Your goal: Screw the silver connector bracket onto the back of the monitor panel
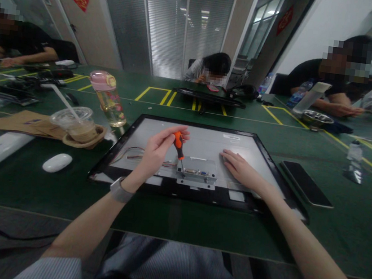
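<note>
A screwdriver (179, 145) with an orange and black handle is gripped in my left hand (158, 149), its tip down at the left end of a metal bracket (197, 172). Blue and grey connector ports show along the bracket's front face. The bracket sits on the near edge of a flat display panel (203, 138) with a black frame, lying back side up. My right hand (240, 170) rests flat on the panel's right part, fingers stretched out and holding nothing. Thin wires (139, 155) lie on the panel, running partly behind my left hand.
Left of the panel stand an iced drink cup (82, 126) in a cardboard holder, a pink-lidded bottle (108, 98) and a white mouse (57, 163). A black phone (306, 184) lies to the right. Another dark panel (211, 98) lies across the table; several people sit around.
</note>
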Demonstrator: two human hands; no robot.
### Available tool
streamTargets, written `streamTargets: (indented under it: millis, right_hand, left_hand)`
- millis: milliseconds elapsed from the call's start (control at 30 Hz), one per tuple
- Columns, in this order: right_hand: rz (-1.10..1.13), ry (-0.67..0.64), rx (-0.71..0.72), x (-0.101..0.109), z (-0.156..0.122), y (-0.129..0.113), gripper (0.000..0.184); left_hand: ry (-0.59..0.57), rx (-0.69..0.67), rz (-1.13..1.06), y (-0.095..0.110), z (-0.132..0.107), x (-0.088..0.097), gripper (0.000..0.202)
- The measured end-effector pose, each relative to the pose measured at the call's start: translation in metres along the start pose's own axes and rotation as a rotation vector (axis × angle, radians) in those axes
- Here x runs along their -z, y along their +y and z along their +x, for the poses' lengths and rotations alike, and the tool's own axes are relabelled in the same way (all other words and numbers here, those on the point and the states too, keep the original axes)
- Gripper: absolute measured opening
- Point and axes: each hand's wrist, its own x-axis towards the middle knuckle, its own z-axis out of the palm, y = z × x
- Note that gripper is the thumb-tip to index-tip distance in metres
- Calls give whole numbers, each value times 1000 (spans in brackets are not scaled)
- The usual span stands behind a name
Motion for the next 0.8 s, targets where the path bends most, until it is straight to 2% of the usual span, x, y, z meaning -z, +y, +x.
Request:
streamTargets:
  millis: [167, 300, 567, 800]
  right_hand:
    - [-9, -4, -8, -1, 0, 2, 46]
    - [-13, 0, -3, -1, 0, 1, 46]
    - [-2, 8, -1, 1, 0, -1, 46]
    - [-16, -8, -10, 1, -1, -1, 46]
  left_hand:
    - [7, -57, 65, 4, 1, -2, 20]
    - [62, -112, 118, 4, 1, -2, 13]
    - [-22, 12, -1, -4, -2, 1, 31]
    - [4, -93, 122, 7, 0, -1, 11]
